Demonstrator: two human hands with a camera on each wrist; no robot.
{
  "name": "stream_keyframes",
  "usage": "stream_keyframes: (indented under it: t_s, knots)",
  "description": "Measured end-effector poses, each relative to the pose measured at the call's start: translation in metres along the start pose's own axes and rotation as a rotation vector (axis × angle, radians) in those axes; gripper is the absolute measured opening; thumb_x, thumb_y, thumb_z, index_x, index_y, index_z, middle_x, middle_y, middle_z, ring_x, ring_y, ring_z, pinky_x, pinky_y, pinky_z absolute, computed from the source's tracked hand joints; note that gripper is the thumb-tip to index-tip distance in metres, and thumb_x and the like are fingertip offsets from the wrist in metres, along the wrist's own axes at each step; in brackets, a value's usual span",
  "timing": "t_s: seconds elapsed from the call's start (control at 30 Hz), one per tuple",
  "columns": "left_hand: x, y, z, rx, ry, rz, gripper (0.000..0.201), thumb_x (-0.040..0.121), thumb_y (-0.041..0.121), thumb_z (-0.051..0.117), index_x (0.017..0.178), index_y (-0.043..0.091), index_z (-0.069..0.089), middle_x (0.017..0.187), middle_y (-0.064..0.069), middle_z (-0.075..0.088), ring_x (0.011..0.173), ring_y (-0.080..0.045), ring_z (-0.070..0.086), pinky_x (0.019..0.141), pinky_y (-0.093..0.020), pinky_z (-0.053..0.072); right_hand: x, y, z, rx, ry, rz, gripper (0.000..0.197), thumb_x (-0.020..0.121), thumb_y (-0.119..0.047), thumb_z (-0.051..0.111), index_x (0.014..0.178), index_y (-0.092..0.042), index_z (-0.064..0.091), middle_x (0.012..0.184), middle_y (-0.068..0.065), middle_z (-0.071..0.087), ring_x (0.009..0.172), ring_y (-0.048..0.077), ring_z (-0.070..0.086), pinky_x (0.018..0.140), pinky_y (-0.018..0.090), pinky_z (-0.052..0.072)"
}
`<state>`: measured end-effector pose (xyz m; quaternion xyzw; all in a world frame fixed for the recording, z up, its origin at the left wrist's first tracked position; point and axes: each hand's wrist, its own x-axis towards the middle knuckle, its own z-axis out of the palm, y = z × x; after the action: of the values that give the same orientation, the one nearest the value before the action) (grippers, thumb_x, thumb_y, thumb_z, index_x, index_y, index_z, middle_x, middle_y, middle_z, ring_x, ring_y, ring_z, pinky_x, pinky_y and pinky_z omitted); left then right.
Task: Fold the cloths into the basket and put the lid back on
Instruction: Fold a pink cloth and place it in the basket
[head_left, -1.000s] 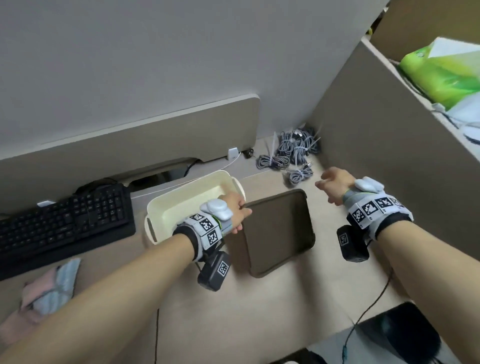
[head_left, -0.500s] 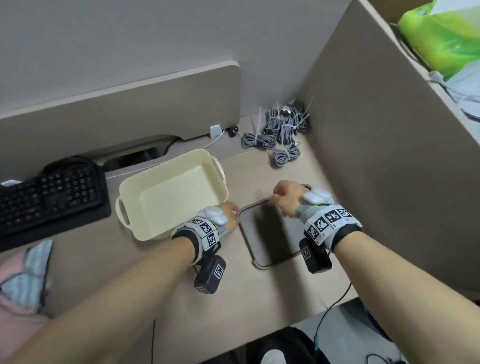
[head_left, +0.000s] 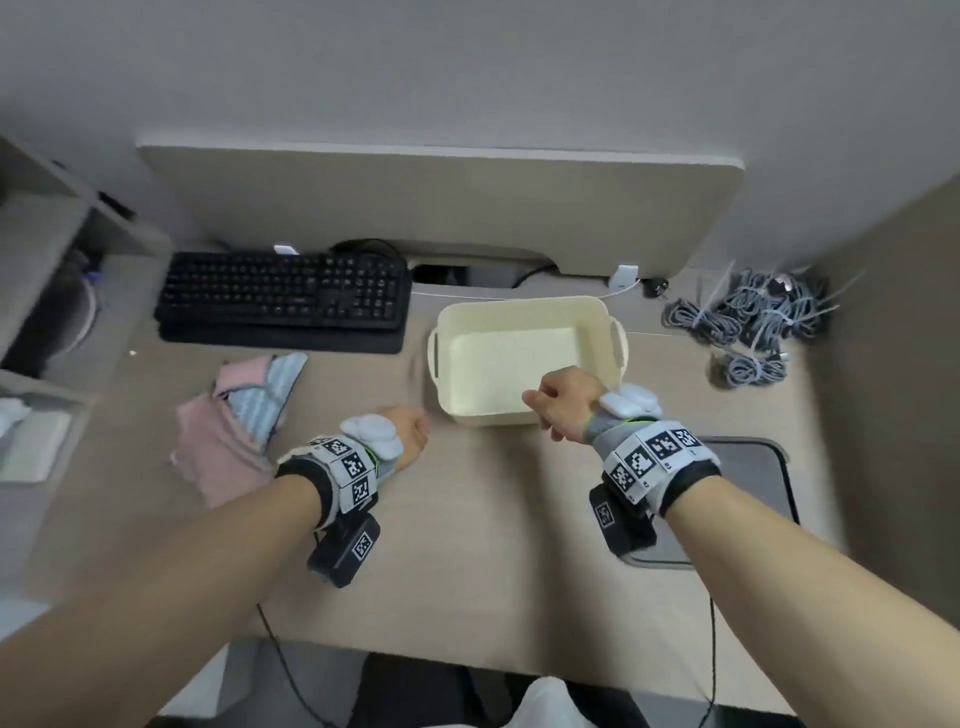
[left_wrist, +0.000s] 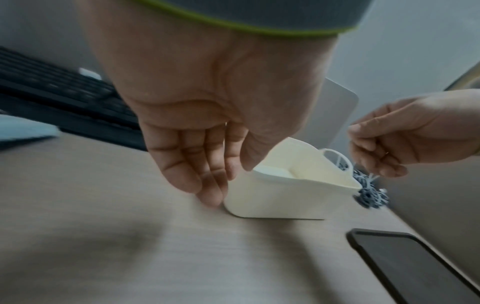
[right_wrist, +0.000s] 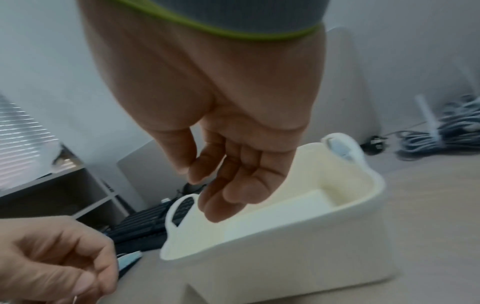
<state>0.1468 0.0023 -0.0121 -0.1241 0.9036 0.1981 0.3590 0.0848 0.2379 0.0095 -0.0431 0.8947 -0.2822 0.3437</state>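
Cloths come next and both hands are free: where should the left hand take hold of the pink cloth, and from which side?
Probably the right edge of the pink cloth, nearest the left hand. It lies crumpled on the desk, with a blue striped cloth over its far part, so pinch the bare near-right edge from above and draw it out.

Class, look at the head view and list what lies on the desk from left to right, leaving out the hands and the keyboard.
Pink and blue cloths → cream basket → dark lid. The grey cable bundles sit far right too, but above the lid, so their place against it is unclear.
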Motion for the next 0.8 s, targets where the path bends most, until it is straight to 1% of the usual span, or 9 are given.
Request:
stream_keyframes:
  t_s: [0.07,0.13,0.3,0.37,0.43,0.47,0.53,0.63,0.8]
  knots:
    - [-0.004,-0.032,-0.003,0.009,0.077,-0.031,0.016,0.082,0.014,0.051,0.084,0.026,0.062,0.099,-0.003,0.069,0.086,-0.025,0.063,0.082,-0.035,0.055,0.002,-0.025,0.008,-0.011,-0.018,-0.023,0.036,0.091,-0.042,0.052,0.068,-0.016,0.059,0.069,0.011,0.074,0.062,0.028,0.069,0.070,0.040,0.059]
    - [-0.015,-0.069,-0.014,-0.020,0.124,-0.050,0.012,0.082,0.019,0.052,0.082,0.027,0.059,0.097,-0.004,0.070,0.084,-0.027,0.064,0.079,-0.037,0.056,0.008,-0.057,0.026,-0.054,-0.036,-0.056,0.034,0.091,-0.042,0.051,0.068,-0.019,0.058,0.072,0.011,0.074,0.068,0.029,0.071,0.072,0.041,0.059]
    - [-0.031,-0.173,-0.032,-0.087,0.194,-0.114,0.023,0.082,0.011,0.049,0.100,0.015,0.063,0.097,-0.007,0.068,0.085,-0.027,0.063,0.069,-0.030,0.050,0.017,-0.138,0.097,-0.132,-0.115,-0.101,0.029,0.093,-0.036,0.048,0.069,-0.021,0.055,0.077,0.007,0.075,0.066,0.026,0.073,0.066,0.034,0.059]
    - [-0.033,-0.195,-0.031,-0.130,0.197,-0.113,0.024,0.081,0.005,0.051,0.102,0.011,0.062,0.099,-0.008,0.068,0.085,-0.025,0.061,0.072,-0.030,0.050,0.020,-0.152,0.121,-0.152,-0.157,-0.088,0.029,0.091,-0.040,0.048,0.071,-0.022,0.055,0.076,0.005,0.076,0.063,0.023,0.073,0.063,0.031,0.059]
    - [-0.038,-0.222,-0.033,-0.147,0.229,-0.092,0.022,0.086,0.006,0.054,0.106,0.008,0.061,0.099,-0.005,0.062,0.085,-0.021,0.054,0.075,-0.025,0.047,0.029,-0.168,0.153,-0.186,-0.186,-0.080,0.031,0.082,-0.051,0.045,0.073,-0.024,0.057,0.070,0.000,0.076,0.058,0.019,0.073,0.069,0.039,0.062]
    - [-0.042,-0.245,-0.036,-0.140,0.227,-0.086,0.024,0.087,0.008,0.055,0.111,0.008,0.061,0.102,-0.005,0.061,0.089,-0.021,0.055,0.077,-0.023,0.046,0.036,-0.184,0.175,-0.211,-0.205,-0.078,0.032,0.076,-0.054,0.043,0.073,-0.026,0.058,0.067,-0.002,0.075,0.057,0.017,0.073,0.071,0.043,0.062]
    - [-0.045,-0.272,-0.036,-0.118,0.204,-0.060,0.035,0.088,0.009,0.056,0.123,0.011,0.057,0.118,-0.009,0.063,0.104,-0.027,0.060,0.089,-0.029,0.047,0.044,-0.206,0.203,-0.235,-0.235,-0.056,0.031,0.071,-0.054,0.042,0.075,-0.028,0.058,0.061,-0.004,0.074,0.057,0.019,0.073,0.072,0.047,0.062]
    - [-0.044,-0.301,-0.038,-0.145,0.201,-0.024,0.047,0.086,0.007,0.054,0.132,0.012,0.050,0.126,-0.012,0.062,0.111,-0.030,0.059,0.094,-0.031,0.045,0.050,-0.234,0.237,-0.227,-0.236,-0.029,0.026,0.070,-0.050,0.046,0.081,-0.030,0.056,0.056,0.001,0.072,0.059,0.023,0.073,0.073,0.046,0.062]
    - [-0.041,-0.333,-0.033,-0.196,0.177,0.008,0.057,0.083,0.006,0.056,0.136,0.019,0.044,0.124,-0.011,0.063,0.108,-0.031,0.062,0.096,-0.040,0.050,0.053,-0.264,0.283,-0.098,-0.273,0.047,0.032,0.079,-0.047,0.063,0.103,-0.028,0.053,0.073,0.008,0.073,0.058,0.023,0.073,0.072,0.043,0.063]
